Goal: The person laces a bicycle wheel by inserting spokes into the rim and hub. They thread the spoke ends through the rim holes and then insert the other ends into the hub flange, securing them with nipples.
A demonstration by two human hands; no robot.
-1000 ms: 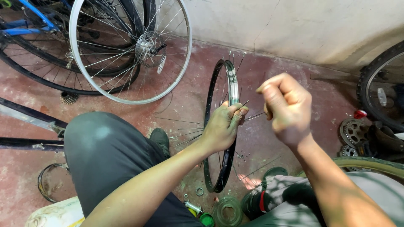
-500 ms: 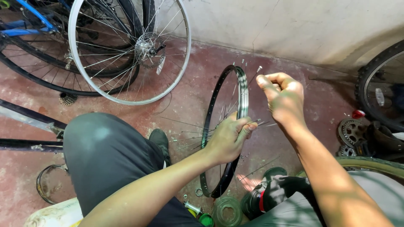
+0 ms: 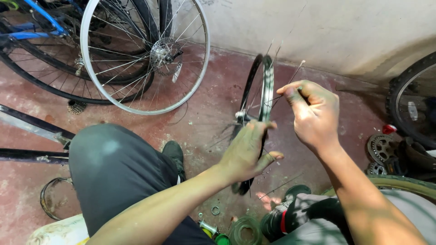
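While the black bicycle rim point(image 3: 258, 97) is stood upright on the red-painted floor point(image 3: 213, 104), edge-on to the camera, it is steadied by the left hand point(image 3: 247, 154). The left fingers point(image 3: 263, 129) are laid nearly flat and only loosely curled against the rim's side, with the thumb point(image 3: 270, 159) spread out below; the rim is touched and braced rather than tightly clamped. A thin metal spoke point(image 3: 290, 77) is pinched between thumb and forefinger of the right hand point(image 3: 315, 113), whose fingers point(image 3: 290, 93) are drawn together on it just beside the rim's upper part. The hub point(image 3: 240, 115) can be seen at the rim's centre, with loose spokes fanned out from it.

No printed packages or signs can be made out. A small green cap or bottle point(image 3: 221, 238) and a coil of green wire point(image 3: 245, 229) are seen at the lower edge, near a dark shoe point(image 3: 175, 156). A silver spoked wheel point(image 3: 145, 54) is leaned at the upper left beside a blue bicycle frame point(image 3: 41, 20). Toothed sprockets point(image 3: 380, 147) are lying at the right, near a black tyre point(image 3: 402, 95).
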